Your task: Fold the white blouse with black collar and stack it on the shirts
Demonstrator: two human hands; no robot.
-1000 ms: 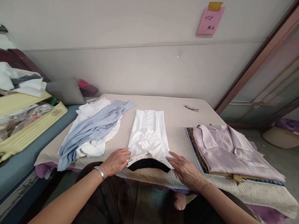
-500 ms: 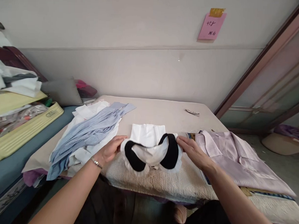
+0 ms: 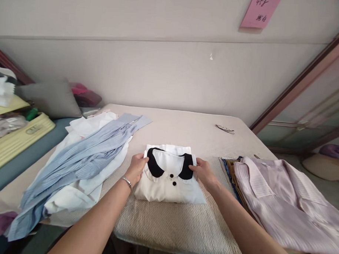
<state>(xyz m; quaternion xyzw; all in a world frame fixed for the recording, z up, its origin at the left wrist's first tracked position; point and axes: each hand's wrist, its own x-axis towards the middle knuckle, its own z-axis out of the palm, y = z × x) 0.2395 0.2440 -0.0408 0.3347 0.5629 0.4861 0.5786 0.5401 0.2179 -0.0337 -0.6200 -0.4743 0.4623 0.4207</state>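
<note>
At the middle of the surface (image 3: 166, 223) the white blouse (image 3: 169, 179), a second ago flat and collar-down, is now folded collar-up, its sides pinched by the left hand (image 3: 137, 167) and right hand (image 3: 202, 172).
</note>
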